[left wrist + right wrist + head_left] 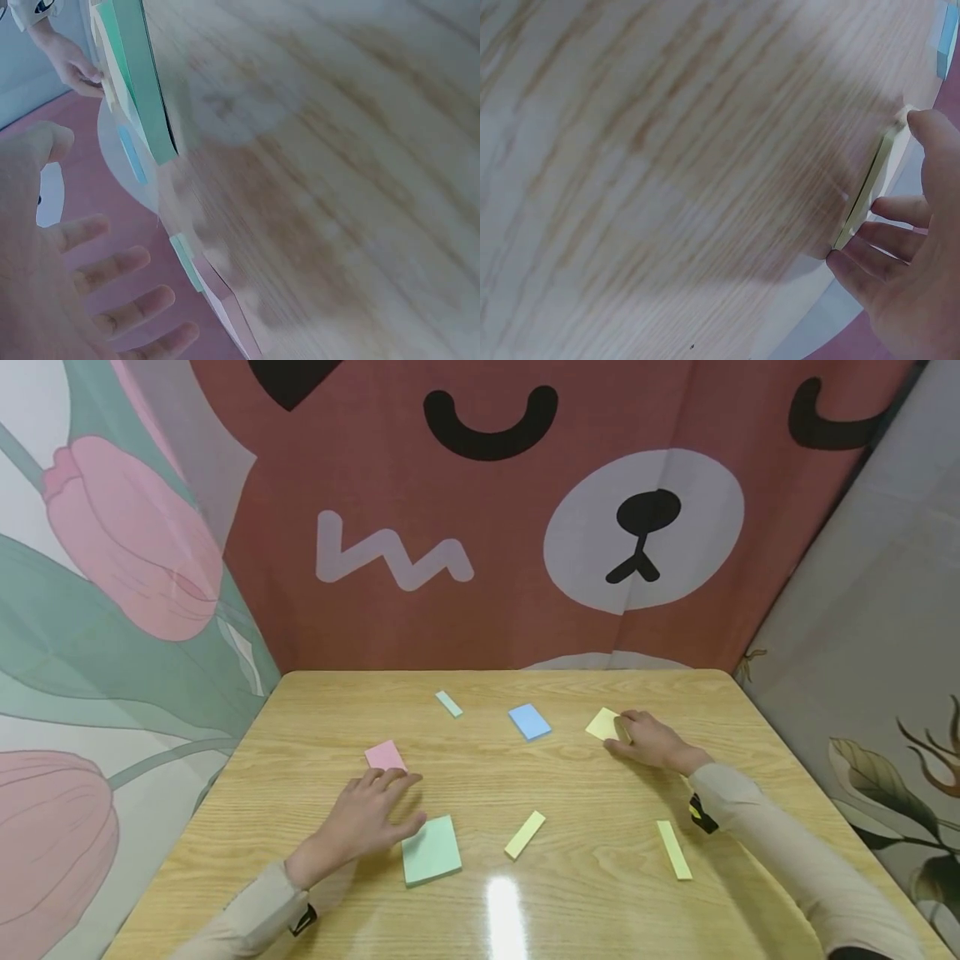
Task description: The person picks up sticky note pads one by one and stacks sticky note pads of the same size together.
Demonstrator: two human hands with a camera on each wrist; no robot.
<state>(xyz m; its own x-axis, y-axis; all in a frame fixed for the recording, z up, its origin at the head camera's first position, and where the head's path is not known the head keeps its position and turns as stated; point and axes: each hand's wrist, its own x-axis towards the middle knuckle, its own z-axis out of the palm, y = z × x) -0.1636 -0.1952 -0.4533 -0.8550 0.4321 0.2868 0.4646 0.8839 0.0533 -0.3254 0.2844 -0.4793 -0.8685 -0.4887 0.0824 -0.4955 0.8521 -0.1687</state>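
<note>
My right hand (pixel 654 746) is at the square yellow sticky note pad (pixel 602 723) at the back right, its thumb at one end and its fingertips along the edge. The right wrist view shows the yellow pad's side lying between thumb and fingers. At the left my left hand (pixel 358 821) is held over the table with fingers spread, holding nothing. Its fingertips overlap the pink sticky note pad (pixel 386 755) in the head view, and its thumb overlaps the corner of the larger green sticky note pad (pixel 432 853).
A blue sticky note pad (pixel 530 722) and a narrow pale green strip pad (pixel 449 704) lie toward the back of the wooden table (pixel 480 785). Two narrow yellow strip pads lie nearer, one in the middle (pixel 524 835) and another at the right (pixel 674 850). Printed curtains (pixel 510 618) hang behind.
</note>
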